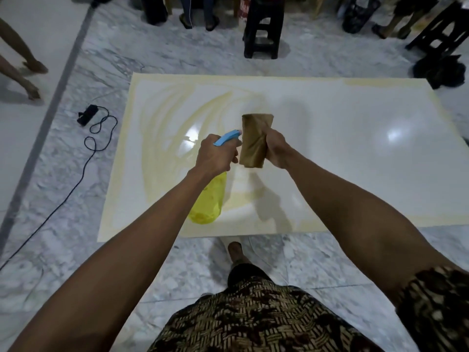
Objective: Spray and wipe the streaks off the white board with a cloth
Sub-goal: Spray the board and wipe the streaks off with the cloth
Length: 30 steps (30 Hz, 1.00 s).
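Observation:
A large white board (342,153) lies flat on the marble floor, with yellowish streaks (162,123) across its left half and along its edges. My left hand (215,154) grips a yellow spray bottle (209,199) by its neck; its blue nozzle (227,137) points right, at the cloth. My right hand (275,148) holds a folded brown cloth (255,141) upright, just beside the nozzle. Both hands hover above the board's middle front area.
A black power strip (87,114) and its cable (76,184) lie on the floor left of the board. Black stools (264,29) and people's legs (198,13) stand beyond the far edge. A dark bundle (440,69) sits at the board's far right corner. My foot (236,251) is by the near edge.

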### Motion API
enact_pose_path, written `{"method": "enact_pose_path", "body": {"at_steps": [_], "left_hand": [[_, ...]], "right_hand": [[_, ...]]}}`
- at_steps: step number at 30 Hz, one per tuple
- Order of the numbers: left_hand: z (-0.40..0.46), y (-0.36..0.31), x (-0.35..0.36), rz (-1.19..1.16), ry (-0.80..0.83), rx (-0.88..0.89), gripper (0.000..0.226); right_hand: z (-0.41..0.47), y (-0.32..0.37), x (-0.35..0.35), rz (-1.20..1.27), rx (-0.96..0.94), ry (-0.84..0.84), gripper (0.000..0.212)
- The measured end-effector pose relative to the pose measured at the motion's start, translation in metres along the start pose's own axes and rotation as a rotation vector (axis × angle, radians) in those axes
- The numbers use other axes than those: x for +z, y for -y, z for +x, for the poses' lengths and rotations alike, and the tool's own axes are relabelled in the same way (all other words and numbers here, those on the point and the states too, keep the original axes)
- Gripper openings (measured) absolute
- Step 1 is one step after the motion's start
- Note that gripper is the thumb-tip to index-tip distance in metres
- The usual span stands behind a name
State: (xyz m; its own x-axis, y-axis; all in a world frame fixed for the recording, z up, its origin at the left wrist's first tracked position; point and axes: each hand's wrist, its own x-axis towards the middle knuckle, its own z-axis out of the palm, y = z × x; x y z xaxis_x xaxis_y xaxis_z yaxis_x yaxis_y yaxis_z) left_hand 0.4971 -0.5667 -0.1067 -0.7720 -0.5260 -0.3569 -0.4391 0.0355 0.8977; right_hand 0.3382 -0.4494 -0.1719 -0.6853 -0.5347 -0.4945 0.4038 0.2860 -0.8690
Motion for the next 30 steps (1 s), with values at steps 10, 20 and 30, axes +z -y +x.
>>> {"method": "enact_pose_path", "body": {"at_steps": [10,20,30], "left_hand": [[0.153,-0.030,0.006,-0.100,-0.029,-0.077,0.026],[0.246,0.008,0.003,-0.064,-0.138,-0.069,0.019],[0.158,0.042,0.008,0.004,-0.096,-0.217,0.024]], "right_hand": [[0.205,0.076,-0.062,-0.543,-0.290,-0.234,0.036],[0.384,0.008,-0.067,-1.360,-0.107,-0.153,0.066],[0.161,-0.123,-0.037,-1.454,-0.445,-0.084,0.054]]}}
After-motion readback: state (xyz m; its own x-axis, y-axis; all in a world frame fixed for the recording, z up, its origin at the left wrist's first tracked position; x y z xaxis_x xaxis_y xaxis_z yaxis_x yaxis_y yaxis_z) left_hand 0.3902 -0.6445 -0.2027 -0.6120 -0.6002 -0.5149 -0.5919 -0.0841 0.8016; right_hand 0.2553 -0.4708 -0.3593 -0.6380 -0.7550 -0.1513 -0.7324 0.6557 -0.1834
